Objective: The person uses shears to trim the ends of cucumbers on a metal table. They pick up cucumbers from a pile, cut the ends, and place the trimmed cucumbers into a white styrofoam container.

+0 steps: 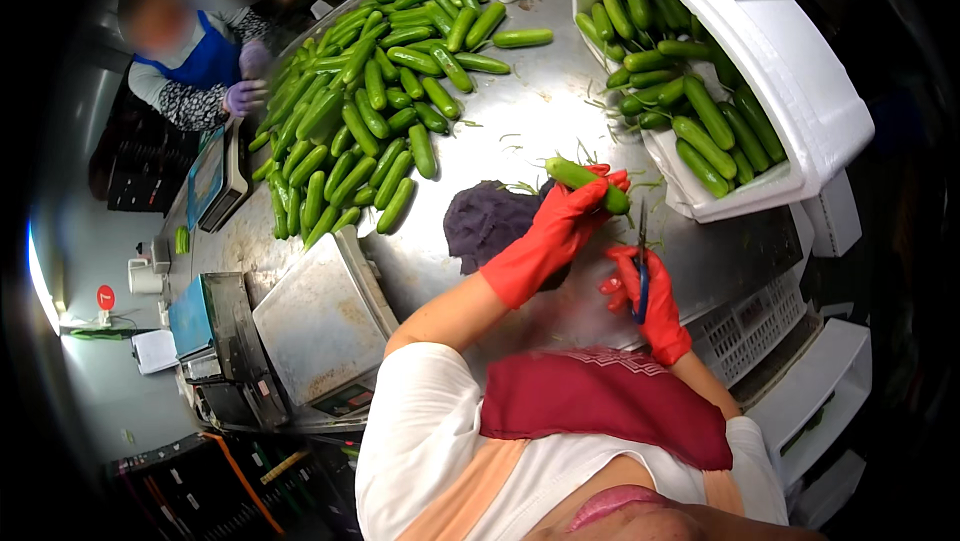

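Observation:
In a red rubber glove, my left hand (564, 218) grips one green cucumber (577, 175) above the steel table (540, 106). My right hand (651, 286), gloved the same way, holds scissors (642, 271) by their blue handles. Their blades point away from me, just right of the cucumber's stem end. A crumpled dark purple cloth (491, 222) lies beneath and left of my left wrist. Cut stem bits are scattered around the cloth and toward the white foam box (817, 91), which lies at the right with many cucumbers (705, 121) inside.
A big cucumber heap (360, 106) covers the table's left side. Nearer me stand a flat-topped weighing scale (322, 323) and another scale (217, 181) beyond. Across the table is a co-worker (195, 53) in purple gloves. A white plastic crate (750, 331) sits below the right edge.

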A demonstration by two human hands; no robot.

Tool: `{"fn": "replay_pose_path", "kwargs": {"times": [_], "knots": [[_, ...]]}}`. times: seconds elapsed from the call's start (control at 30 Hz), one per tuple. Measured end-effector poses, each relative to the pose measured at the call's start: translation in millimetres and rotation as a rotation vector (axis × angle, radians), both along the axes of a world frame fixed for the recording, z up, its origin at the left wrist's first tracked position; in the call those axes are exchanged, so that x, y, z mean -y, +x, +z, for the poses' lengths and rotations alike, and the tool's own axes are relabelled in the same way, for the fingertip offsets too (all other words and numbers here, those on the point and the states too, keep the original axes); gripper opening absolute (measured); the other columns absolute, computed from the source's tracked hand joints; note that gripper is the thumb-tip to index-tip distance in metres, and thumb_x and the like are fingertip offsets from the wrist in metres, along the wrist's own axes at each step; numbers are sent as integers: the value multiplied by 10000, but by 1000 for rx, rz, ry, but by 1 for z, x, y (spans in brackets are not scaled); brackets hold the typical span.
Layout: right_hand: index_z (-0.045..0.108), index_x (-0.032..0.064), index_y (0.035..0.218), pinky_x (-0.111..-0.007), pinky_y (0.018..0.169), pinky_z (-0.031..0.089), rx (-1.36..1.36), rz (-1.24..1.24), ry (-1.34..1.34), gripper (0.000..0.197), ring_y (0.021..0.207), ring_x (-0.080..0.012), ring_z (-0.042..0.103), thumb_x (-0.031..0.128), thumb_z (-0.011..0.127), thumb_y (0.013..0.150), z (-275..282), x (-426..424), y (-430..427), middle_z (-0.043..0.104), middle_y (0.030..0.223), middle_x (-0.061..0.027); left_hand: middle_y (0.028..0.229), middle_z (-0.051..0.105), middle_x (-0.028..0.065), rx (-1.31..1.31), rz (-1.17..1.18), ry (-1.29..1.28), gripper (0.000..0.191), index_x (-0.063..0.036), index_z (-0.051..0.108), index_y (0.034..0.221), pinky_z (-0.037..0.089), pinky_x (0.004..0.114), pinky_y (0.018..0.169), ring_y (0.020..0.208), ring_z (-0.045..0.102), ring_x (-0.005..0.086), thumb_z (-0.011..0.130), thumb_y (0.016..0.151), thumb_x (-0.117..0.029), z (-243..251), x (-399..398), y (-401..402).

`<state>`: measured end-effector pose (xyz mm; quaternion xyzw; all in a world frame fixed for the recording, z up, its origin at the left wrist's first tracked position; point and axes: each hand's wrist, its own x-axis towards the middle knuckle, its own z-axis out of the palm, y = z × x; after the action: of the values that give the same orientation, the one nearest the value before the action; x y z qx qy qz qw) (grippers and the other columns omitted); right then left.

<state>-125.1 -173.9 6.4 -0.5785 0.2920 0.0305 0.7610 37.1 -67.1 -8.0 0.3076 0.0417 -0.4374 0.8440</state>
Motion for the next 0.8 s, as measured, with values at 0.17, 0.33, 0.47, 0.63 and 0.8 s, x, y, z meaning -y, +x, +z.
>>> {"fn": "replay_pose_path", "kwargs": {"times": [0.17, 0.33, 0.47, 0.63, 0.8], "knots": [[582, 30, 1125, -258, 479, 471, -79, -28, 13, 232, 504, -137, 579, 214, 584, 985, -13, 8, -24, 646, 718, -101, 825, 633, 58, 389, -48, 489, 320, -61, 607, 948, 524, 328, 729, 736, 606, 159, 738, 853, -337, -6, 6, 83], [569, 18, 1168, -267, 492, 478, -50, -16, 52, 255, 505, -149, 582, 208, 551, 999, -21, 8, -26, 646, 700, -119, 835, 669, 148, 1399, 0, 1009, 349, -14, 621, 1037, 502, 380, 738, 802, 642, 275, 701, 759, -210, -27, 22, 229], [586, 11, 1175, -268, 450, 443, -17, -3, 60, 299, 451, -140, 547, 253, 531, 1010, -22, 9, -24, 648, 662, -120, 981, 673, 199, 2069, 256, 1318, 527, -25, 565, 1221, 496, 428, 868, 971, 638, 352, 650, 717, -152, -37, 37, 302], [552, 7, 1200, -273, 497, 466, -41, 5, 76, 302, 503, -143, 570, 236, 541, 1003, -24, 13, -27, 645, 703, -126, 1060, 681, 157, 1805, -214, 1779, 604, -66, 613, 1249, 505, 418, 897, 1025, 640, 336, 734, 676, -215, -40, 57, 302], [560, 20, 1196, -274, 494, 463, -88, 32, 38, 291, 503, -142, 569, 240, 530, 1008, -17, 10, -25, 648, 706, -118, 1019, 696, 165, 1690, -462, 1721, 346, -95, 740, 996, 526, 403, 871, 1013, 660, 323, 760, 668, -203, -16, 51, 267]]}}
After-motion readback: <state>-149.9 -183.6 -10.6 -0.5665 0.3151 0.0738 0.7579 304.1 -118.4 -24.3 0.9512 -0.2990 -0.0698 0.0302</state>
